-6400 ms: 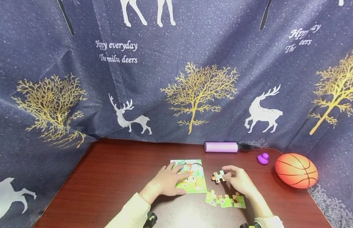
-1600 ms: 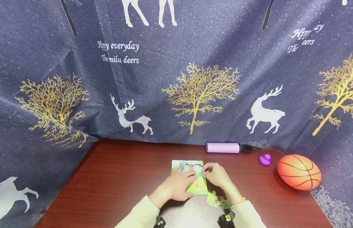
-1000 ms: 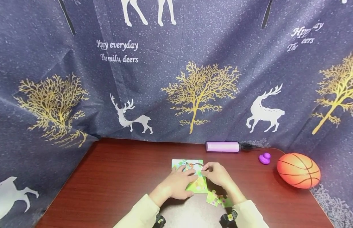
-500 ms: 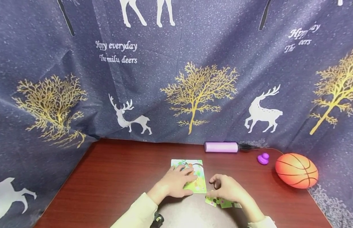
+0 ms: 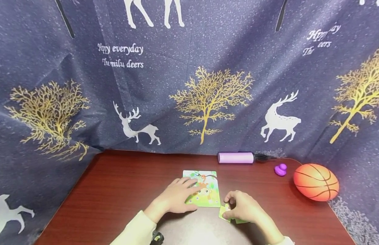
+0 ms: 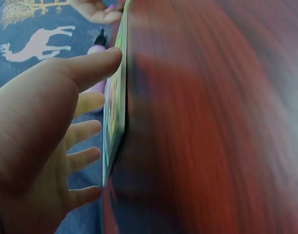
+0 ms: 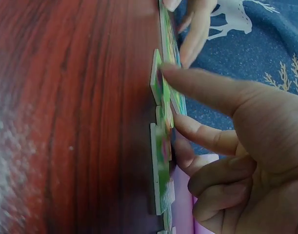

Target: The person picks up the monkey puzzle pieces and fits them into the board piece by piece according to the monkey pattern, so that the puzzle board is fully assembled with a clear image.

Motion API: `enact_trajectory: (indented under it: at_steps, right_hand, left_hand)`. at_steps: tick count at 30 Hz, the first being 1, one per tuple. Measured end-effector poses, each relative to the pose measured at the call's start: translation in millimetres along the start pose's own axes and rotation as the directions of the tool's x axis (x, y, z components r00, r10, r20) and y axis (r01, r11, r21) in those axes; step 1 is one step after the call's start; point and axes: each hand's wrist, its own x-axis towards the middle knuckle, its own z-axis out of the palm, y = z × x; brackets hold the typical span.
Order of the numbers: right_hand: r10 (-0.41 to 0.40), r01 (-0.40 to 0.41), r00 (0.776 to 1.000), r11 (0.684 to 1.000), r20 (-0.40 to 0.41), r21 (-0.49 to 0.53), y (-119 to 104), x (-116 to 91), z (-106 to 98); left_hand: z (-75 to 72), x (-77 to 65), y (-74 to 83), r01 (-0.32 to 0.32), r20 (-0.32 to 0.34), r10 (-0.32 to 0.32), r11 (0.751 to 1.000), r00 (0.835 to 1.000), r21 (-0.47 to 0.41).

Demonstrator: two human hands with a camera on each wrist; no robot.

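Note:
In the head view, a jigsaw board with a cartoon animal picture lies at the middle of the table. My left hand rests on its left part with fingers spread, and in the left wrist view the thumb reaches over its near edge. Just off the board's lower right corner lies a green puzzle piece. My right hand holds this piece between thumb and curled index finger, and it stays flat on the table. Another green puzzle piece lies beside it, partly hidden under the hand in the head view.
A lilac hand pump lies along the table's back edge. To its right are a small purple rubber duck and an orange basketball-patterned ball. A dark blue deer-print cloth hangs behind the brown table.
A loose piece that my right hand held earlier no longer lies beside the board. From the board's right edge, that hand has moved down to the green pieces. My left hand has slid slightly left.

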Motion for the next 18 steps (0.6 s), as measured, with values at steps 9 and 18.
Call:
enact_trajectory:
  at_steps: [9, 18]
  right_hand:
    - [-0.007, 0.006, 1.0, 0.999, -0.016, -0.049, -7, -4, 2]
    - [0.045, -0.052, 0.997, 0.991, -0.056, -0.121, -8, -10, 5]
  left_hand:
    - [-8.2, -28.2, -17.5, 0.063, 0.033, -0.061, 0.997, 0.998, -0.046]
    - [-10.0, -27.5, -21.4, 0.056, 0.042, -0.053, 0.994, 0.998, -0.089]
